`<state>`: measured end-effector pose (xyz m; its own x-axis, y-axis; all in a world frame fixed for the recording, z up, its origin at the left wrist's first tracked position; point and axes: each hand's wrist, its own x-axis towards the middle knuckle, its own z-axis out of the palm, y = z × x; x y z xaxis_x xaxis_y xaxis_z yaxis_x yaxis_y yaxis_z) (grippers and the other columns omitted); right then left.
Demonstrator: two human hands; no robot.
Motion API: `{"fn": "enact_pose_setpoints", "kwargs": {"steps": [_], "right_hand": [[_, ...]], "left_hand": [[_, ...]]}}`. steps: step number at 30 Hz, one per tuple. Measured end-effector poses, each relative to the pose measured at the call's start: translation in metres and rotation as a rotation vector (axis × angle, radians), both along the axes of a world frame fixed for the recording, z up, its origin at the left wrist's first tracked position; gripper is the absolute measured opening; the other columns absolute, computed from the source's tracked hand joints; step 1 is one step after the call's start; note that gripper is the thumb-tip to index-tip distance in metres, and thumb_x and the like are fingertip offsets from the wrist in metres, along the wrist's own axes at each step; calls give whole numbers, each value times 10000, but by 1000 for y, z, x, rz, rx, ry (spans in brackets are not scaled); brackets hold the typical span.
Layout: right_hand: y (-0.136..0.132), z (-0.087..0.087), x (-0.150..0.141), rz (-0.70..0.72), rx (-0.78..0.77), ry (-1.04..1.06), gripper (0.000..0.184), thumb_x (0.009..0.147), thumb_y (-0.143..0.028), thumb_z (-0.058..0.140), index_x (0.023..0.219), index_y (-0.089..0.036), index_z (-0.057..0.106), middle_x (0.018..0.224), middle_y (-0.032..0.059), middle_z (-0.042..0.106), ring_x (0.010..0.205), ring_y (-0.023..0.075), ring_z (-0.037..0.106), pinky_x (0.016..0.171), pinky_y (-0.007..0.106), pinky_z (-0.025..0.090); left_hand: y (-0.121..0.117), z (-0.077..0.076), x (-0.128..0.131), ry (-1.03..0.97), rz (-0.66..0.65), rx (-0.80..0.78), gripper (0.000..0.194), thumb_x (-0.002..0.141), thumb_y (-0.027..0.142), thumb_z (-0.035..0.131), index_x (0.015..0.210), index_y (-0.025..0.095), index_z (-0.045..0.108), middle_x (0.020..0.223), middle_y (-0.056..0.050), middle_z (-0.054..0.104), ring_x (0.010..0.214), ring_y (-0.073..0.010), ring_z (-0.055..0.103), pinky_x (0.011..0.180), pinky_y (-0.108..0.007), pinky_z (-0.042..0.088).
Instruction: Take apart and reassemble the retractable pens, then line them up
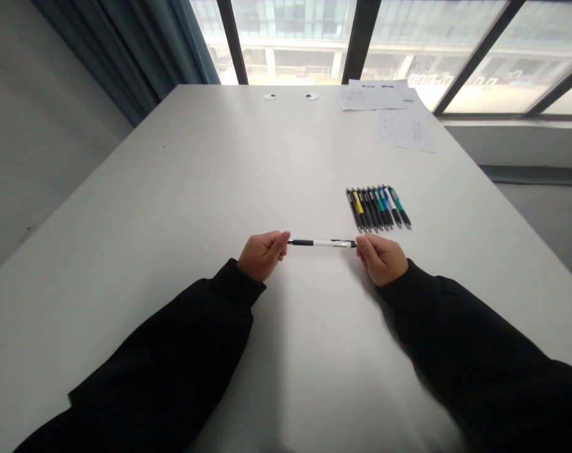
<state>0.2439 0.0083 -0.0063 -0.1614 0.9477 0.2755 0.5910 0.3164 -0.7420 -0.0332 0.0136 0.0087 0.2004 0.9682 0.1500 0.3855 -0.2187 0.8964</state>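
Note:
A white ballpoint pen [323, 243] with a black grip is held level above the table between my two hands. My left hand [265, 253] is closed on its tip end, thumb on top. Its clip and button end is pinched by my right hand [381, 257]. Just beyond my right hand lies a row of several pens [377, 209] side by side, with black, yellow, green, blue and white barrels. The very ends of the held pen are hidden in my fingers.
The white table [219, 189] stretches out to a window. Printed papers [403, 129] lie at its far right corner. Two white oval pieces with dark spots [270, 97] sit near the far edge. A blue-grey curtain [139, 50] hangs at the left.

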Motion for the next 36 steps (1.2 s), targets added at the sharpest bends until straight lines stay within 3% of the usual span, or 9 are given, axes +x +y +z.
{"fn": "enact_pose_setpoints", "kwargs": {"steps": [13, 24, 30, 33, 36], "right_hand": [[-1, 3, 0, 52, -11, 3, 645, 992, -563, 325, 565, -119, 518, 510, 25, 488, 486, 56, 420, 530, 197, 324], [-13, 18, -8, -7, -108, 22, 688, 1002, -563, 303, 510, -110, 462, 470, 15, 438, 464, 43, 388, 537, 198, 297], [-12, 16, -6, -5, -129, 39, 675, 999, -548, 330, 508, -108, 474, 461, 10, 440, 456, 38, 402, 528, 190, 305], [-8, 12, -3, 66, -117, 48, 660, 1002, -533, 319, 529, -113, 510, 468, 14, 460, 454, 43, 410, 516, 188, 312], [-3, 8, 0, 189, -97, 53, 557, 980, -503, 393, 618, -114, 563, 516, 13, 497, 480, 48, 423, 518, 182, 328]], "left_hand": [[-1, 0, 1, 13, 23, -15, 612, 960, 551, 416, 486, 169, 474, 373, 23, 416, 361, -73, 383, 424, -219, 311], [-2, 0, -1, 27, -27, -24, 674, 960, 561, 407, 416, 165, 449, 349, 12, 424, 345, -64, 391, 433, -219, 327], [-3, 0, -1, 28, -59, -52, 700, 955, 578, 407, 396, 158, 454, 347, 2, 434, 343, -64, 402, 423, -215, 328], [-1, -3, -2, 14, -64, -80, 692, 948, 585, 423, 415, 147, 485, 375, -6, 465, 362, -62, 426, 427, -206, 340], [4, -7, -1, -113, -17, -123, 589, 923, 589, 481, 577, 129, 609, 459, -14, 546, 398, -71, 477, 419, -195, 362]]}}
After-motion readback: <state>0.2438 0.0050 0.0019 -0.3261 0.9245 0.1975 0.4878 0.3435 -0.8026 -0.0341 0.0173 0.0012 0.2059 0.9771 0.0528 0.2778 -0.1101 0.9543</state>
